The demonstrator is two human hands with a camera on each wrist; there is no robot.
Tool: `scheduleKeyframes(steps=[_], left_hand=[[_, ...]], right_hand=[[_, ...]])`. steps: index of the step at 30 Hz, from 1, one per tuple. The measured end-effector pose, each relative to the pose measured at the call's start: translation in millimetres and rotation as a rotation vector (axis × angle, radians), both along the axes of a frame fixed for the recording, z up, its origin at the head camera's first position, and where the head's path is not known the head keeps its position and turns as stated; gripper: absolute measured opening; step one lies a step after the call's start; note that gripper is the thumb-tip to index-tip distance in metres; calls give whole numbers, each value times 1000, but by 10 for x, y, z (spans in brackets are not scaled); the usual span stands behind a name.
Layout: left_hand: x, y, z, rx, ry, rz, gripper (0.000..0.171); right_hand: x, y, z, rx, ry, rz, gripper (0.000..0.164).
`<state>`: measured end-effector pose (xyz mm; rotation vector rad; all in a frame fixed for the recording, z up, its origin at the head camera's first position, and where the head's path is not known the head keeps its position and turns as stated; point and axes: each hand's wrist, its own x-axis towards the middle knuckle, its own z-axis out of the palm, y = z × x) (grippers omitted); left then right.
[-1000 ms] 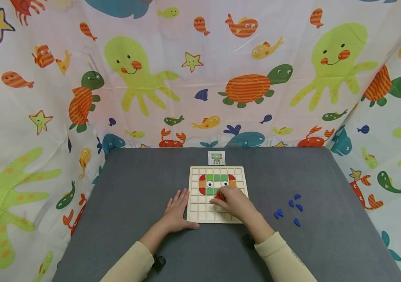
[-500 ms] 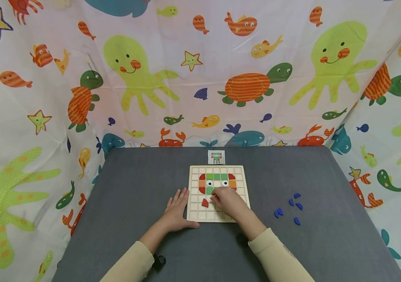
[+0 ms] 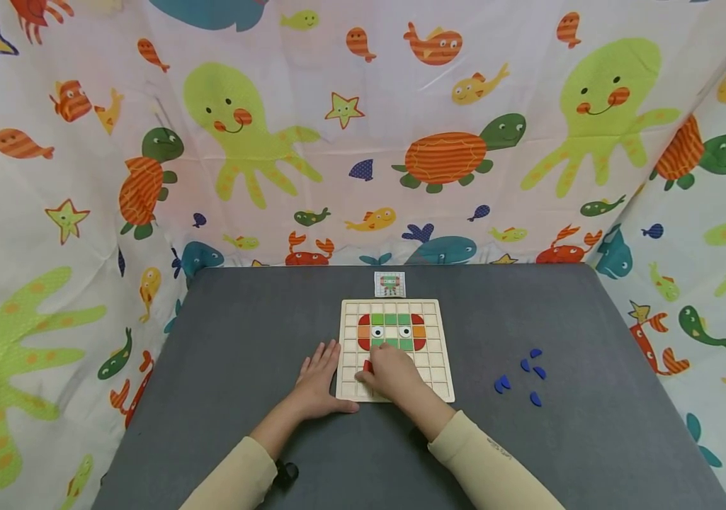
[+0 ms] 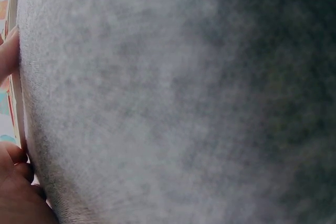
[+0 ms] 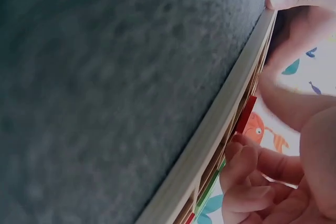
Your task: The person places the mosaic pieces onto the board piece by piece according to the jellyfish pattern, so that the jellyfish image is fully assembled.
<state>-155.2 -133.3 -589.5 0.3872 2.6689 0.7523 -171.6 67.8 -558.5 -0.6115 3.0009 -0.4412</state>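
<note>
A square wooden grid board (image 3: 426, 379) lies on the grey table, with red, green and orange tiles and two eye tiles forming a wide shape in its upper half. My right hand (image 3: 397, 375) is over the lower middle of the board, thumb and forefinger on either side of a red tile (image 3: 367, 366). In the right wrist view the red tile (image 5: 245, 115) stands up from the grid beside my curled fingertips (image 5: 241, 145). My left hand (image 3: 318, 386) lies spread along the board's left edge, thumb near its lower corner.
A small picture card (image 3: 390, 284) lies behind the board, showing a coloured figure on a grid. Several blue half-moon pieces (image 3: 540, 372) are scattered on the table (image 3: 261, 319) to the right. A sea-animal curtain (image 3: 363, 142) hangs behind and at both sides.
My right hand has moved left and down across the board to the red tile, which lay bare on the grid half a second ago. The left hand keeps its place.
</note>
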Motion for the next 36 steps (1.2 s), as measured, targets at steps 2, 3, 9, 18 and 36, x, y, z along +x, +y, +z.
scheduleKeyframes(steps=[2, 3, 9, 18, 36], left_hand=[[0, -1, -6, 5, 4, 1, 130], [0, -2, -9, 8, 6, 1, 130], [5, 1, -5, 10, 9, -2, 130], [11, 10, 27, 15, 6, 8, 128], [16, -2, 26, 16, -3, 6, 129]], right_hand=[[4, -17, 2, 10, 15, -7, 38], [5, -18, 1, 12, 23, -8, 35], [11, 70, 34, 27, 99, 21, 25], [-64, 225, 107, -23, 79, 24, 18], [-137, 262, 53, -64, -9, 50, 17]])
